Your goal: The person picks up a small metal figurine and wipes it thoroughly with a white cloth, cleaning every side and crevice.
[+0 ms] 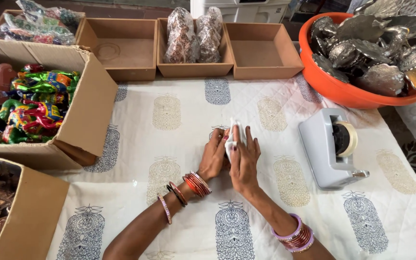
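Head view: your left hand (214, 155) and right hand (243, 161) meet at the middle of the desk (179, 120), pressed together around a small white wrapped item (232, 137), which stands between your palms just above the quilted cloth. The left fingers (222, 139) are curled close against it; the right fingers (249, 139) lie nearly straight, flat on its side. The tape dispenser (331, 149) sits near your right hand, probably for easy reach. Cardboard boxes (87, 106) flank your left.

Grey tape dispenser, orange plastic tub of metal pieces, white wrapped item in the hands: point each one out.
Grey tape dispenser (319, 154), head view, on its grey body.
Orange plastic tub (339, 89), head view, on its outer wall.
White wrapped item (232, 137), head view, on the white wrapping between both hands.
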